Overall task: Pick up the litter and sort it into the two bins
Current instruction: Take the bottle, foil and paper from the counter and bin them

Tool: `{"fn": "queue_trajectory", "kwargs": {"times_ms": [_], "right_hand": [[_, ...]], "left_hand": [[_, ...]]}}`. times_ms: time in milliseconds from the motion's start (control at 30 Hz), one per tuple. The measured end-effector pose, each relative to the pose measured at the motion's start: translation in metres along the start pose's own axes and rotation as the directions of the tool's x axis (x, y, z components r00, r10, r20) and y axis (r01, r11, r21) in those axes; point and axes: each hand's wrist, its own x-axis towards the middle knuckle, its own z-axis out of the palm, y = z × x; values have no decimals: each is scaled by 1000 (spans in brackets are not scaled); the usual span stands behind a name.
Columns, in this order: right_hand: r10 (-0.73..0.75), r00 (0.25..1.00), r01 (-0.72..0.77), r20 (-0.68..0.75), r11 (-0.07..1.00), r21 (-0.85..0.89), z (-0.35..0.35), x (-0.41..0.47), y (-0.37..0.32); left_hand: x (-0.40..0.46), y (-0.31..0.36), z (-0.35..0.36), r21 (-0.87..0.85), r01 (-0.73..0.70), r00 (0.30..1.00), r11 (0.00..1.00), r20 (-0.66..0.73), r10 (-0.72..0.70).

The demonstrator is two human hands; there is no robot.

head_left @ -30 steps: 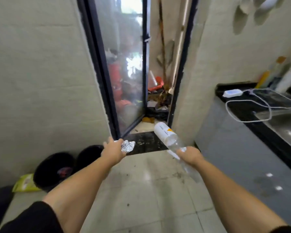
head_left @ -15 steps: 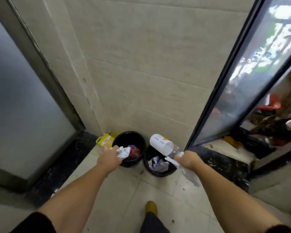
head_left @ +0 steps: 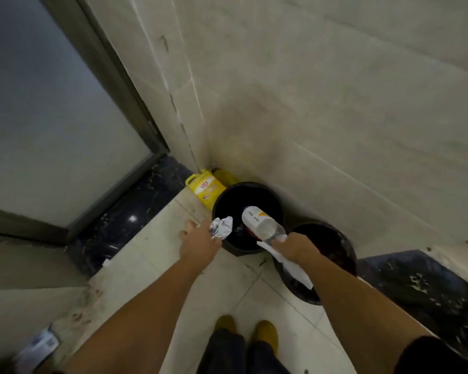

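Two round black bins stand on the floor against the tiled wall: the left bin (head_left: 254, 188) and the right bin (head_left: 341, 247). My left hand (head_left: 200, 242) holds a crumpled foil ball (head_left: 221, 227) at the left bin's near rim. My right hand (head_left: 295, 245) grips a clear plastic bottle (head_left: 260, 221) with a white label by its neck, base pointing over the left bin. A white paper strip (head_left: 289, 265) is also held in that hand and hangs over the right bin's near edge.
A yellow bag (head_left: 206, 190) leans in the corner behind the left bin. A frosted glass door (head_left: 52, 130) with a dark stone sill (head_left: 125, 214) is at left. Another dark sill (head_left: 416, 282) lies at right. My feet (head_left: 246, 333) stand just before the bins. A blurred wrapper (head_left: 35, 346) lies at bottom left.
The view turned from the doorway down to the bins and came closer. Both hands, still holding the foil, bottle and paper, now reach over the bins, the bottle above the left one.
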Motion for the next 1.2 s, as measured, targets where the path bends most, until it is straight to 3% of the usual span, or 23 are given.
{"fn": "queue_trajectory", "kwargs": {"times_ms": [300,533,600,700,933,1067,1200], "right_hand": [[100,995,-102,29,993,67,94,196,-39],[73,996,-72,42,997,-34,124,230,-48],[89,995,-91,46,995,30,117,219,-42],[137,990,-126,-40,971,203,87,190,-29],[295,951,-260,-89,923,282,7,118,46],[337,924,-234,-180,871,431,-8,87,118],[421,848,-192,-322,811,553,18,92,177]], "left_hand": [[119,-81,137,-40,43,999,998,35,-41],[143,-109,149,35,43,997,998,58,-45],[143,-103,141,44,33,997,998,62,-36],[137,-76,122,57,-9,998,998,69,5],[106,52,107,45,-198,965,979,186,186],[79,119,155,33,-335,902,942,299,310],[65,147,223,-78,-276,895,958,343,286]]}}
